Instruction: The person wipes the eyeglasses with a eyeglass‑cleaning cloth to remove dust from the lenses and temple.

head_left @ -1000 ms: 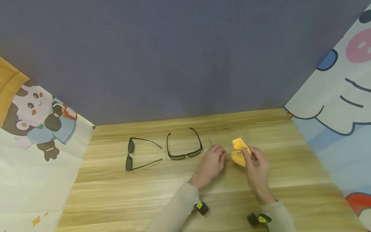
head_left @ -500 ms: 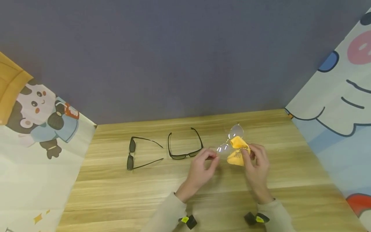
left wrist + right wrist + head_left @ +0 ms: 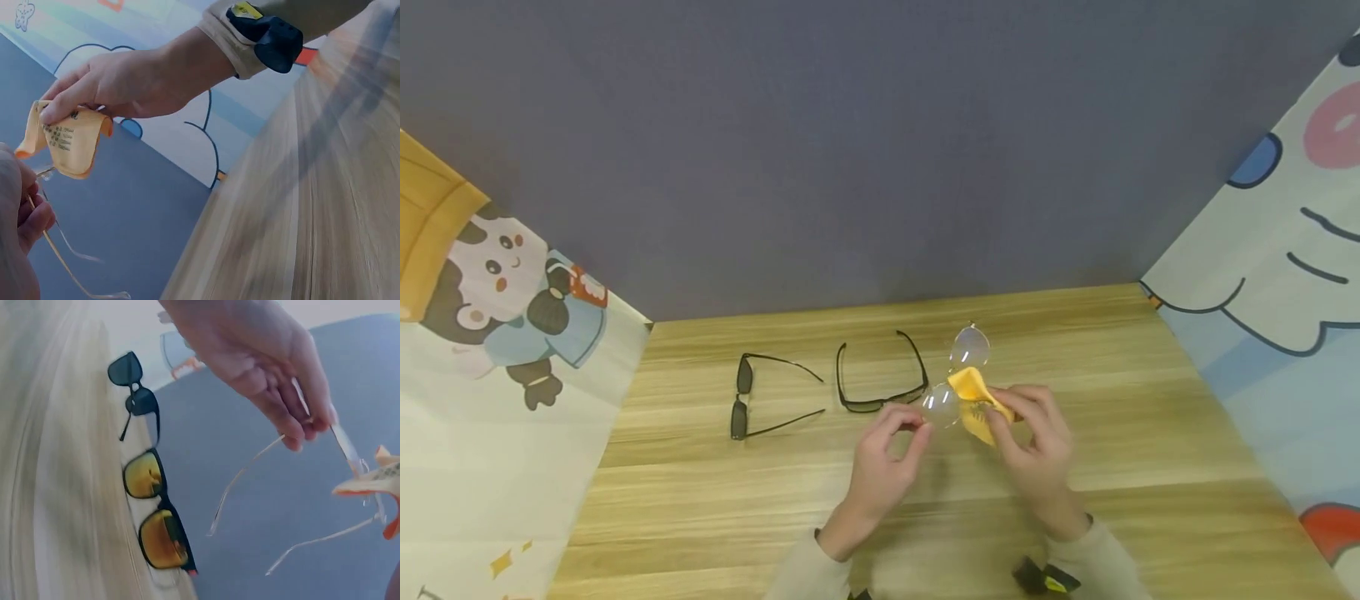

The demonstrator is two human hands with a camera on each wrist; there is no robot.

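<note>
My left hand (image 3: 880, 467) pinches thin-rimmed clear eyeglasses (image 3: 970, 347) at the corner beside one lens. Their slender temples (image 3: 240, 472) point down in the right wrist view. Between thumb and fingers, my right hand (image 3: 1037, 446) holds a folded yellow cloth (image 3: 973, 385) with dark print. From the head view, the cloth overlaps the middle of the eyeglasses, near the bridge; whether it presses on a lens I cannot tell. The left wrist view has the cloth (image 3: 69, 140) hanging from the right hand (image 3: 125, 81), with the left hand (image 3: 22, 219) close below.
Black-framed sunglasses (image 3: 865, 406) stand on the wooden table (image 3: 737, 500) just beyond my left hand, their lenses (image 3: 164, 539) reflecting orange. Farther left lie dark sunglasses (image 3: 739, 419) with temples unfolded. A grey panel (image 3: 880, 167) closes the back; printed cartoon sheets flank both sides.
My left hand has shifted left and toward me with the eyeglasses, whose lenses now show more plainly. The right hand has followed leftward with the yellow cloth. Both sunglasses stay put.
</note>
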